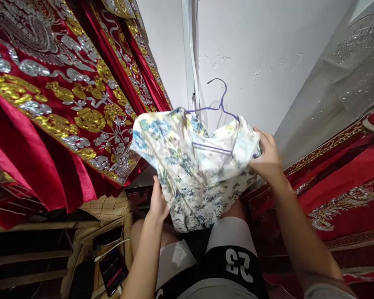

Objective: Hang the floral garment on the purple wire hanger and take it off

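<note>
A white garment [187,174] with blue and yellow flower print hangs on a thin purple wire hanger [212,109] in front of me, above my lap. Its hook points up, attached to nothing. My right hand [266,155] grips the garment at its right shoulder, thumb in front and fingers behind. My left hand [158,201] is at the garment's lower left side, its fingers mostly hidden behind the cloth. The lower bar of the hanger shows through the open neck.
Red embroidered cloth [90,120] with gold and silver sequins hangs at left. More red fabric [345,199] is at right, below sheer glittery cloth [355,74]. A phone [113,270] with a white cable lies on a bamboo chair [81,245]. A white wall [252,62] stands ahead.
</note>
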The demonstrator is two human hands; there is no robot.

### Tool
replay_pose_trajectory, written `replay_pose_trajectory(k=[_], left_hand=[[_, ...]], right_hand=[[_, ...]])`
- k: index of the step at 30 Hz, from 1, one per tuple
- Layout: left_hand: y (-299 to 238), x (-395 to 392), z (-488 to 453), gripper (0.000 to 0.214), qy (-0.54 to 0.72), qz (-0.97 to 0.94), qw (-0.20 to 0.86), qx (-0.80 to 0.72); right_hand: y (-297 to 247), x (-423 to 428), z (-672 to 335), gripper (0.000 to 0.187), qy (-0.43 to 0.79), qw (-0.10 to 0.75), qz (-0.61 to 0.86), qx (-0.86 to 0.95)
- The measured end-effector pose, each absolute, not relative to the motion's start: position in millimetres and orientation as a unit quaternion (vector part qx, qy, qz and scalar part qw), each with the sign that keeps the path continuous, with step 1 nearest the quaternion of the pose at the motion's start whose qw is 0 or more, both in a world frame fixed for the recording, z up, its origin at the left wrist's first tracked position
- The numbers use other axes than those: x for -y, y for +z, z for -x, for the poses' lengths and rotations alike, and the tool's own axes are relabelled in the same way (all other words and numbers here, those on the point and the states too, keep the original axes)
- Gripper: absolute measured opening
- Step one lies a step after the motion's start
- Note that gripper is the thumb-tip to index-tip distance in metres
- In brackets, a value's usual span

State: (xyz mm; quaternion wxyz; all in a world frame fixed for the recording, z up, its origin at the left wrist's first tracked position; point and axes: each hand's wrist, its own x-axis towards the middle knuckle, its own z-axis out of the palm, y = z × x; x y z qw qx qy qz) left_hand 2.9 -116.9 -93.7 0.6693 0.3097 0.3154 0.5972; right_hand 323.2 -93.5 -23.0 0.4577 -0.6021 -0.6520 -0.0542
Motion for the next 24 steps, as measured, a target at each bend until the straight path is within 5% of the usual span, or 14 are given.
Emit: replay_pose_trajectory(k=[8, 13, 17, 19, 24], left_hand=[[-157.9, 148.8, -10.2, 0.074, 0.549, -0.265, 0.651, -0.452], [-165.8, 155.0, -26.9, 0.079, 0.52, -0.299, 0.666, -0.444], [-170.5, 156.7, -31.4, 0.077, 0.532, -0.308, 0.646, -0.453], [-173.0, 158.0, -32.4, 0.076, 0.534, -0.322, 0.636, -0.454], [-179.4, 157.7, -31.7, 0.078, 0.546, -0.365, 0.59, -0.47]], right_hand=[[-5.5, 85.0, -281.6, 0.084, -0.066, 0.401, 0.516, 0.754], [-47.6, 123.6, -245.6, 0.076, 0.165, 0.375, 0.345, 0.844], [-102.3, 142.7, -217.1, 0.036, 0.271, 0.605, 0.393, 0.637], [-132.0, 146.5, -208.5, 0.021, 0.305, 0.639, 0.461, 0.535], [-168.3, 149.3, -204.7, 0.036, 0.51, 0.401, 0.445, 0.617]])
